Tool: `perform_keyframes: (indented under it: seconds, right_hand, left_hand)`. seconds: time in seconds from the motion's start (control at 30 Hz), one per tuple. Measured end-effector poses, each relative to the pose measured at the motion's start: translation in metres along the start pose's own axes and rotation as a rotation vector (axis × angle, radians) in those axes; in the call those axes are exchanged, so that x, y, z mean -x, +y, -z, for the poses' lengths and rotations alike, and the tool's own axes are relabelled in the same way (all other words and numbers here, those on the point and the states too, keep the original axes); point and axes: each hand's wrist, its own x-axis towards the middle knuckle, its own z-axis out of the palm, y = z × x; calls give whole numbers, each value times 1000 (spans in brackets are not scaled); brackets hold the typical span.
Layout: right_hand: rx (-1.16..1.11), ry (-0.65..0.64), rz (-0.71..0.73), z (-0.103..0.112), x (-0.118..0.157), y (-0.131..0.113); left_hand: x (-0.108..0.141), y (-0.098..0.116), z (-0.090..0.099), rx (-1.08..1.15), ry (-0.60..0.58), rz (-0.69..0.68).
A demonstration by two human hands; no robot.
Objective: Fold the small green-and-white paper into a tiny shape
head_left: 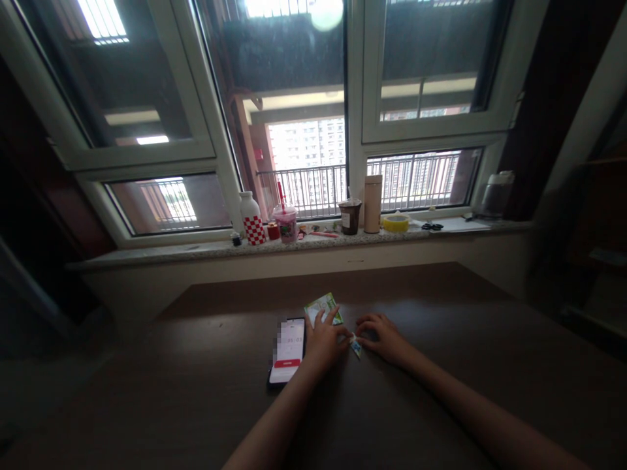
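A small folded piece of printed paper (356, 348), blue and white, stands between my two hands just above the dark table. My left hand (324, 341) has its thumb side closed at the left edge of this piece, while its other fingers spread over a green and white printed sheet (323, 303). From the other side, my right hand (385, 336) pinches at the top of the piece with thumb and forefinger, its remaining fingers curled. The fingertips partly hide the fold. Close by my left wrist lies a phone (289, 351) with a lit screen.
The brown table (220, 418) reaches toward a window wall. Along the stone sill (206, 251) stand a checkered bottle (253, 225), a pink cup with straw (287, 222), a dark cup (349, 219), a tan flask (373, 202), yellow tape (396, 224) and scissors (432, 226).
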Motion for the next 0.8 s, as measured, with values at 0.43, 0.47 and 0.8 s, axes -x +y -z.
perform_keyframes:
  seconds: [0.43,0.47,0.8]
  right_hand:
    - [-47,-28,-14,-1,2,5]
    - [-52,-29,-9,-1,3,5]
    - [-43,-39,6,0,4,3]
  left_hand:
    - [8,7,8,-13,-26,4]
    - [8,8,8,-16,-25,2]
    - [16,8,10,5,-67,25]
